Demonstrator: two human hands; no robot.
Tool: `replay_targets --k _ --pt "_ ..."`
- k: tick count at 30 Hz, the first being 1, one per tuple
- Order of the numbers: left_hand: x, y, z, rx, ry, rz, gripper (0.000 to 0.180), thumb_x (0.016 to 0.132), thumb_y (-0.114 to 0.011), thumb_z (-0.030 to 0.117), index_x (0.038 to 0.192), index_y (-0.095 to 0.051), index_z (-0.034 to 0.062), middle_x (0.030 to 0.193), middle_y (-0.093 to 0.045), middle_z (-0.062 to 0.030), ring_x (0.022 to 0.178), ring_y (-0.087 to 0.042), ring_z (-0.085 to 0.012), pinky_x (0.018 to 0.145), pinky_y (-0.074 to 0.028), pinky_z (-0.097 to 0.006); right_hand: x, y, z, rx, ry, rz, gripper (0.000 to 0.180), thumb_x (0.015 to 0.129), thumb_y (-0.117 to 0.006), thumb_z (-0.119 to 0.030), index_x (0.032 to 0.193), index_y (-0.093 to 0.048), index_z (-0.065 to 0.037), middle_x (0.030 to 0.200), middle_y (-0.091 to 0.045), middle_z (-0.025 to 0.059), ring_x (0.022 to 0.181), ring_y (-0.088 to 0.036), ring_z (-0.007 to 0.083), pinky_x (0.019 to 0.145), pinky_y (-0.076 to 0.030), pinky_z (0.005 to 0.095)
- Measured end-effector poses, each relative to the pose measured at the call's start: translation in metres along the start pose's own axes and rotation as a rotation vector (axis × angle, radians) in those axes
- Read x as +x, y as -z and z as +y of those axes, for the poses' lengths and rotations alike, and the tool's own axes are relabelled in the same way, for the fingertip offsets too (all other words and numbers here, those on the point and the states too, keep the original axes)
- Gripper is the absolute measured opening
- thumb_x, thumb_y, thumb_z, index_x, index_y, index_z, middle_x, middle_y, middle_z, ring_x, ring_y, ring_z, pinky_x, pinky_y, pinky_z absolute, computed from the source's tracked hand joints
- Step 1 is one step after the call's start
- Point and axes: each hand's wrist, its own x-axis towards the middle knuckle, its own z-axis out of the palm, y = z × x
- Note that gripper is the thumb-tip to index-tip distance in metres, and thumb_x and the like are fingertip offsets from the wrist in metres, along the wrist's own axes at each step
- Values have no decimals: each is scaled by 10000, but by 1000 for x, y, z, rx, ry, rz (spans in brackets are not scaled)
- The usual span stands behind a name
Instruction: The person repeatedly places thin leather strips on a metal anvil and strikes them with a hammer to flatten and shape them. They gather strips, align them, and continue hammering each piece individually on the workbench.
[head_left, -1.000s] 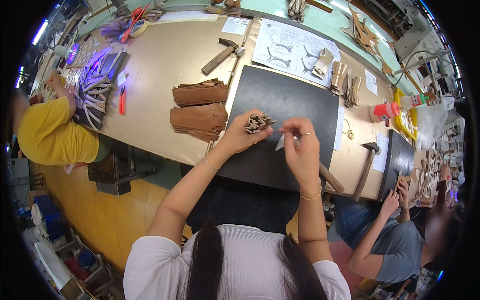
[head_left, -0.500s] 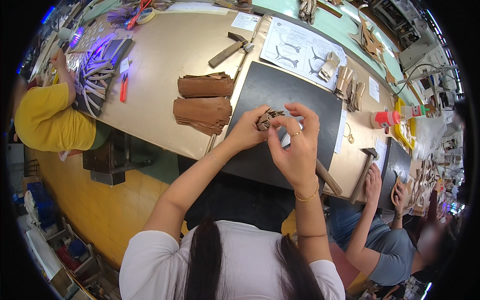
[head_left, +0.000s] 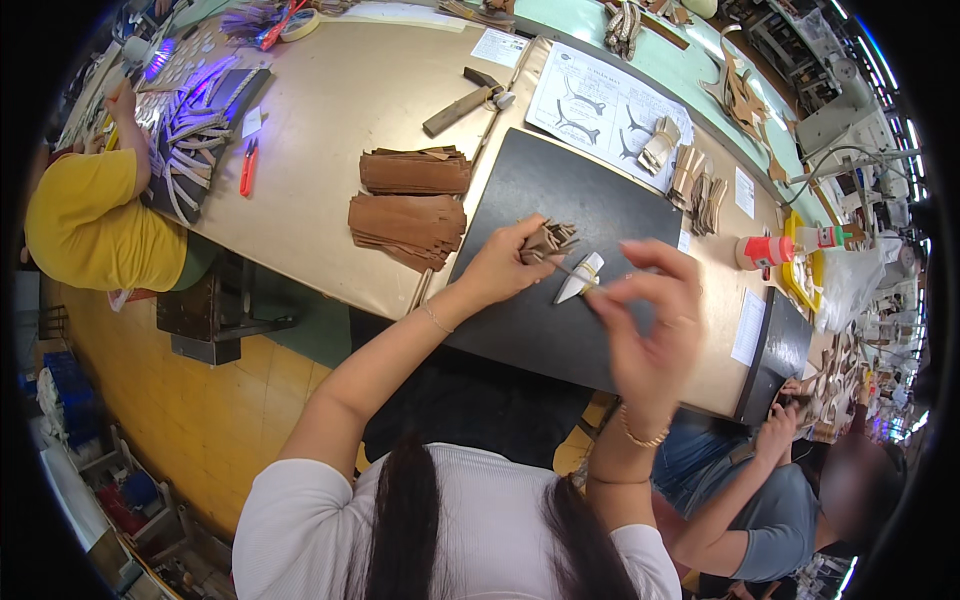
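My left hand (head_left: 512, 262) is closed around a small bundle of brown leather strips (head_left: 548, 243), their ends fanning out above the black mat (head_left: 530, 330). From the bundle a thin pale band (head_left: 575, 272) runs, pulled taut, to the fingertips of my right hand (head_left: 655, 310). That hand is smeared by motion, with thumb and forefinger pinched at the band's end. Beneath the band, a pointed white bundle (head_left: 578, 280) with a tie around it lies on the mat. Two stacks of brown leather strips (head_left: 408, 228) lie left of the mat.
A hammer (head_left: 465, 105) lies beyond the stacks. Printed drawings (head_left: 600, 105) and tied strip bundles (head_left: 690, 175) are behind the mat. Red-and-white bottles (head_left: 765, 250) and a yellow tray (head_left: 808, 265) stand right. People in yellow (head_left: 100, 220) and grey-blue (head_left: 775, 525) sit on either side.
My right hand has moved right and down, away from the bundle, stretching the band and uncovering the white bundle. The right-hand co-worker's hands have moved nearer; the hammer beside them is no longer visible.
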Motion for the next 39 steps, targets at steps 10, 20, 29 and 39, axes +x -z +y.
replay_targets --k 10,20,29,39 --pt "-4 1 21 -742 308 -94 260 965 -743 171 1154 -607 56 934 -661 -48 801 -663 -153 728 -565 -309 -49 -14 38 -33 297 -26 276 776 -779 119 961 -623 -11 1162 -726 191 1016 -729 363 892 -612 420" --pt "-11 -1 37 -927 386 -188 345 951 -758 204 1217 -603 46 1061 -703 -118 959 -705 -196 821 -606 -369 -80 -22 69 -18 346 -159 280 769 -759 133 961 -609 -5 1209 -712 156 1005 -727 342 893 -610 426" --pt "-18 1 28 -54 107 -176 243 924 -770 99 1135 -650 72 992 -693 -37 869 -663 -137 768 -541 -292 -63 -12 59 -228 292 -111 439 749 -875 -277 1138 -697 -175 1272 -683 44 1141 -587 272 993 -406 467" --pt "-15 -2 -3 383 -211 -124 256 859 -776 88 1097 -685 61 989 -740 -83 883 -722 -219 769 -558 -354 -28 -50 54 -180 343 -270 746 854 -751 -458 1500 -520 -164 1585 -461 76 1509 -362 308 1250 -219 533"
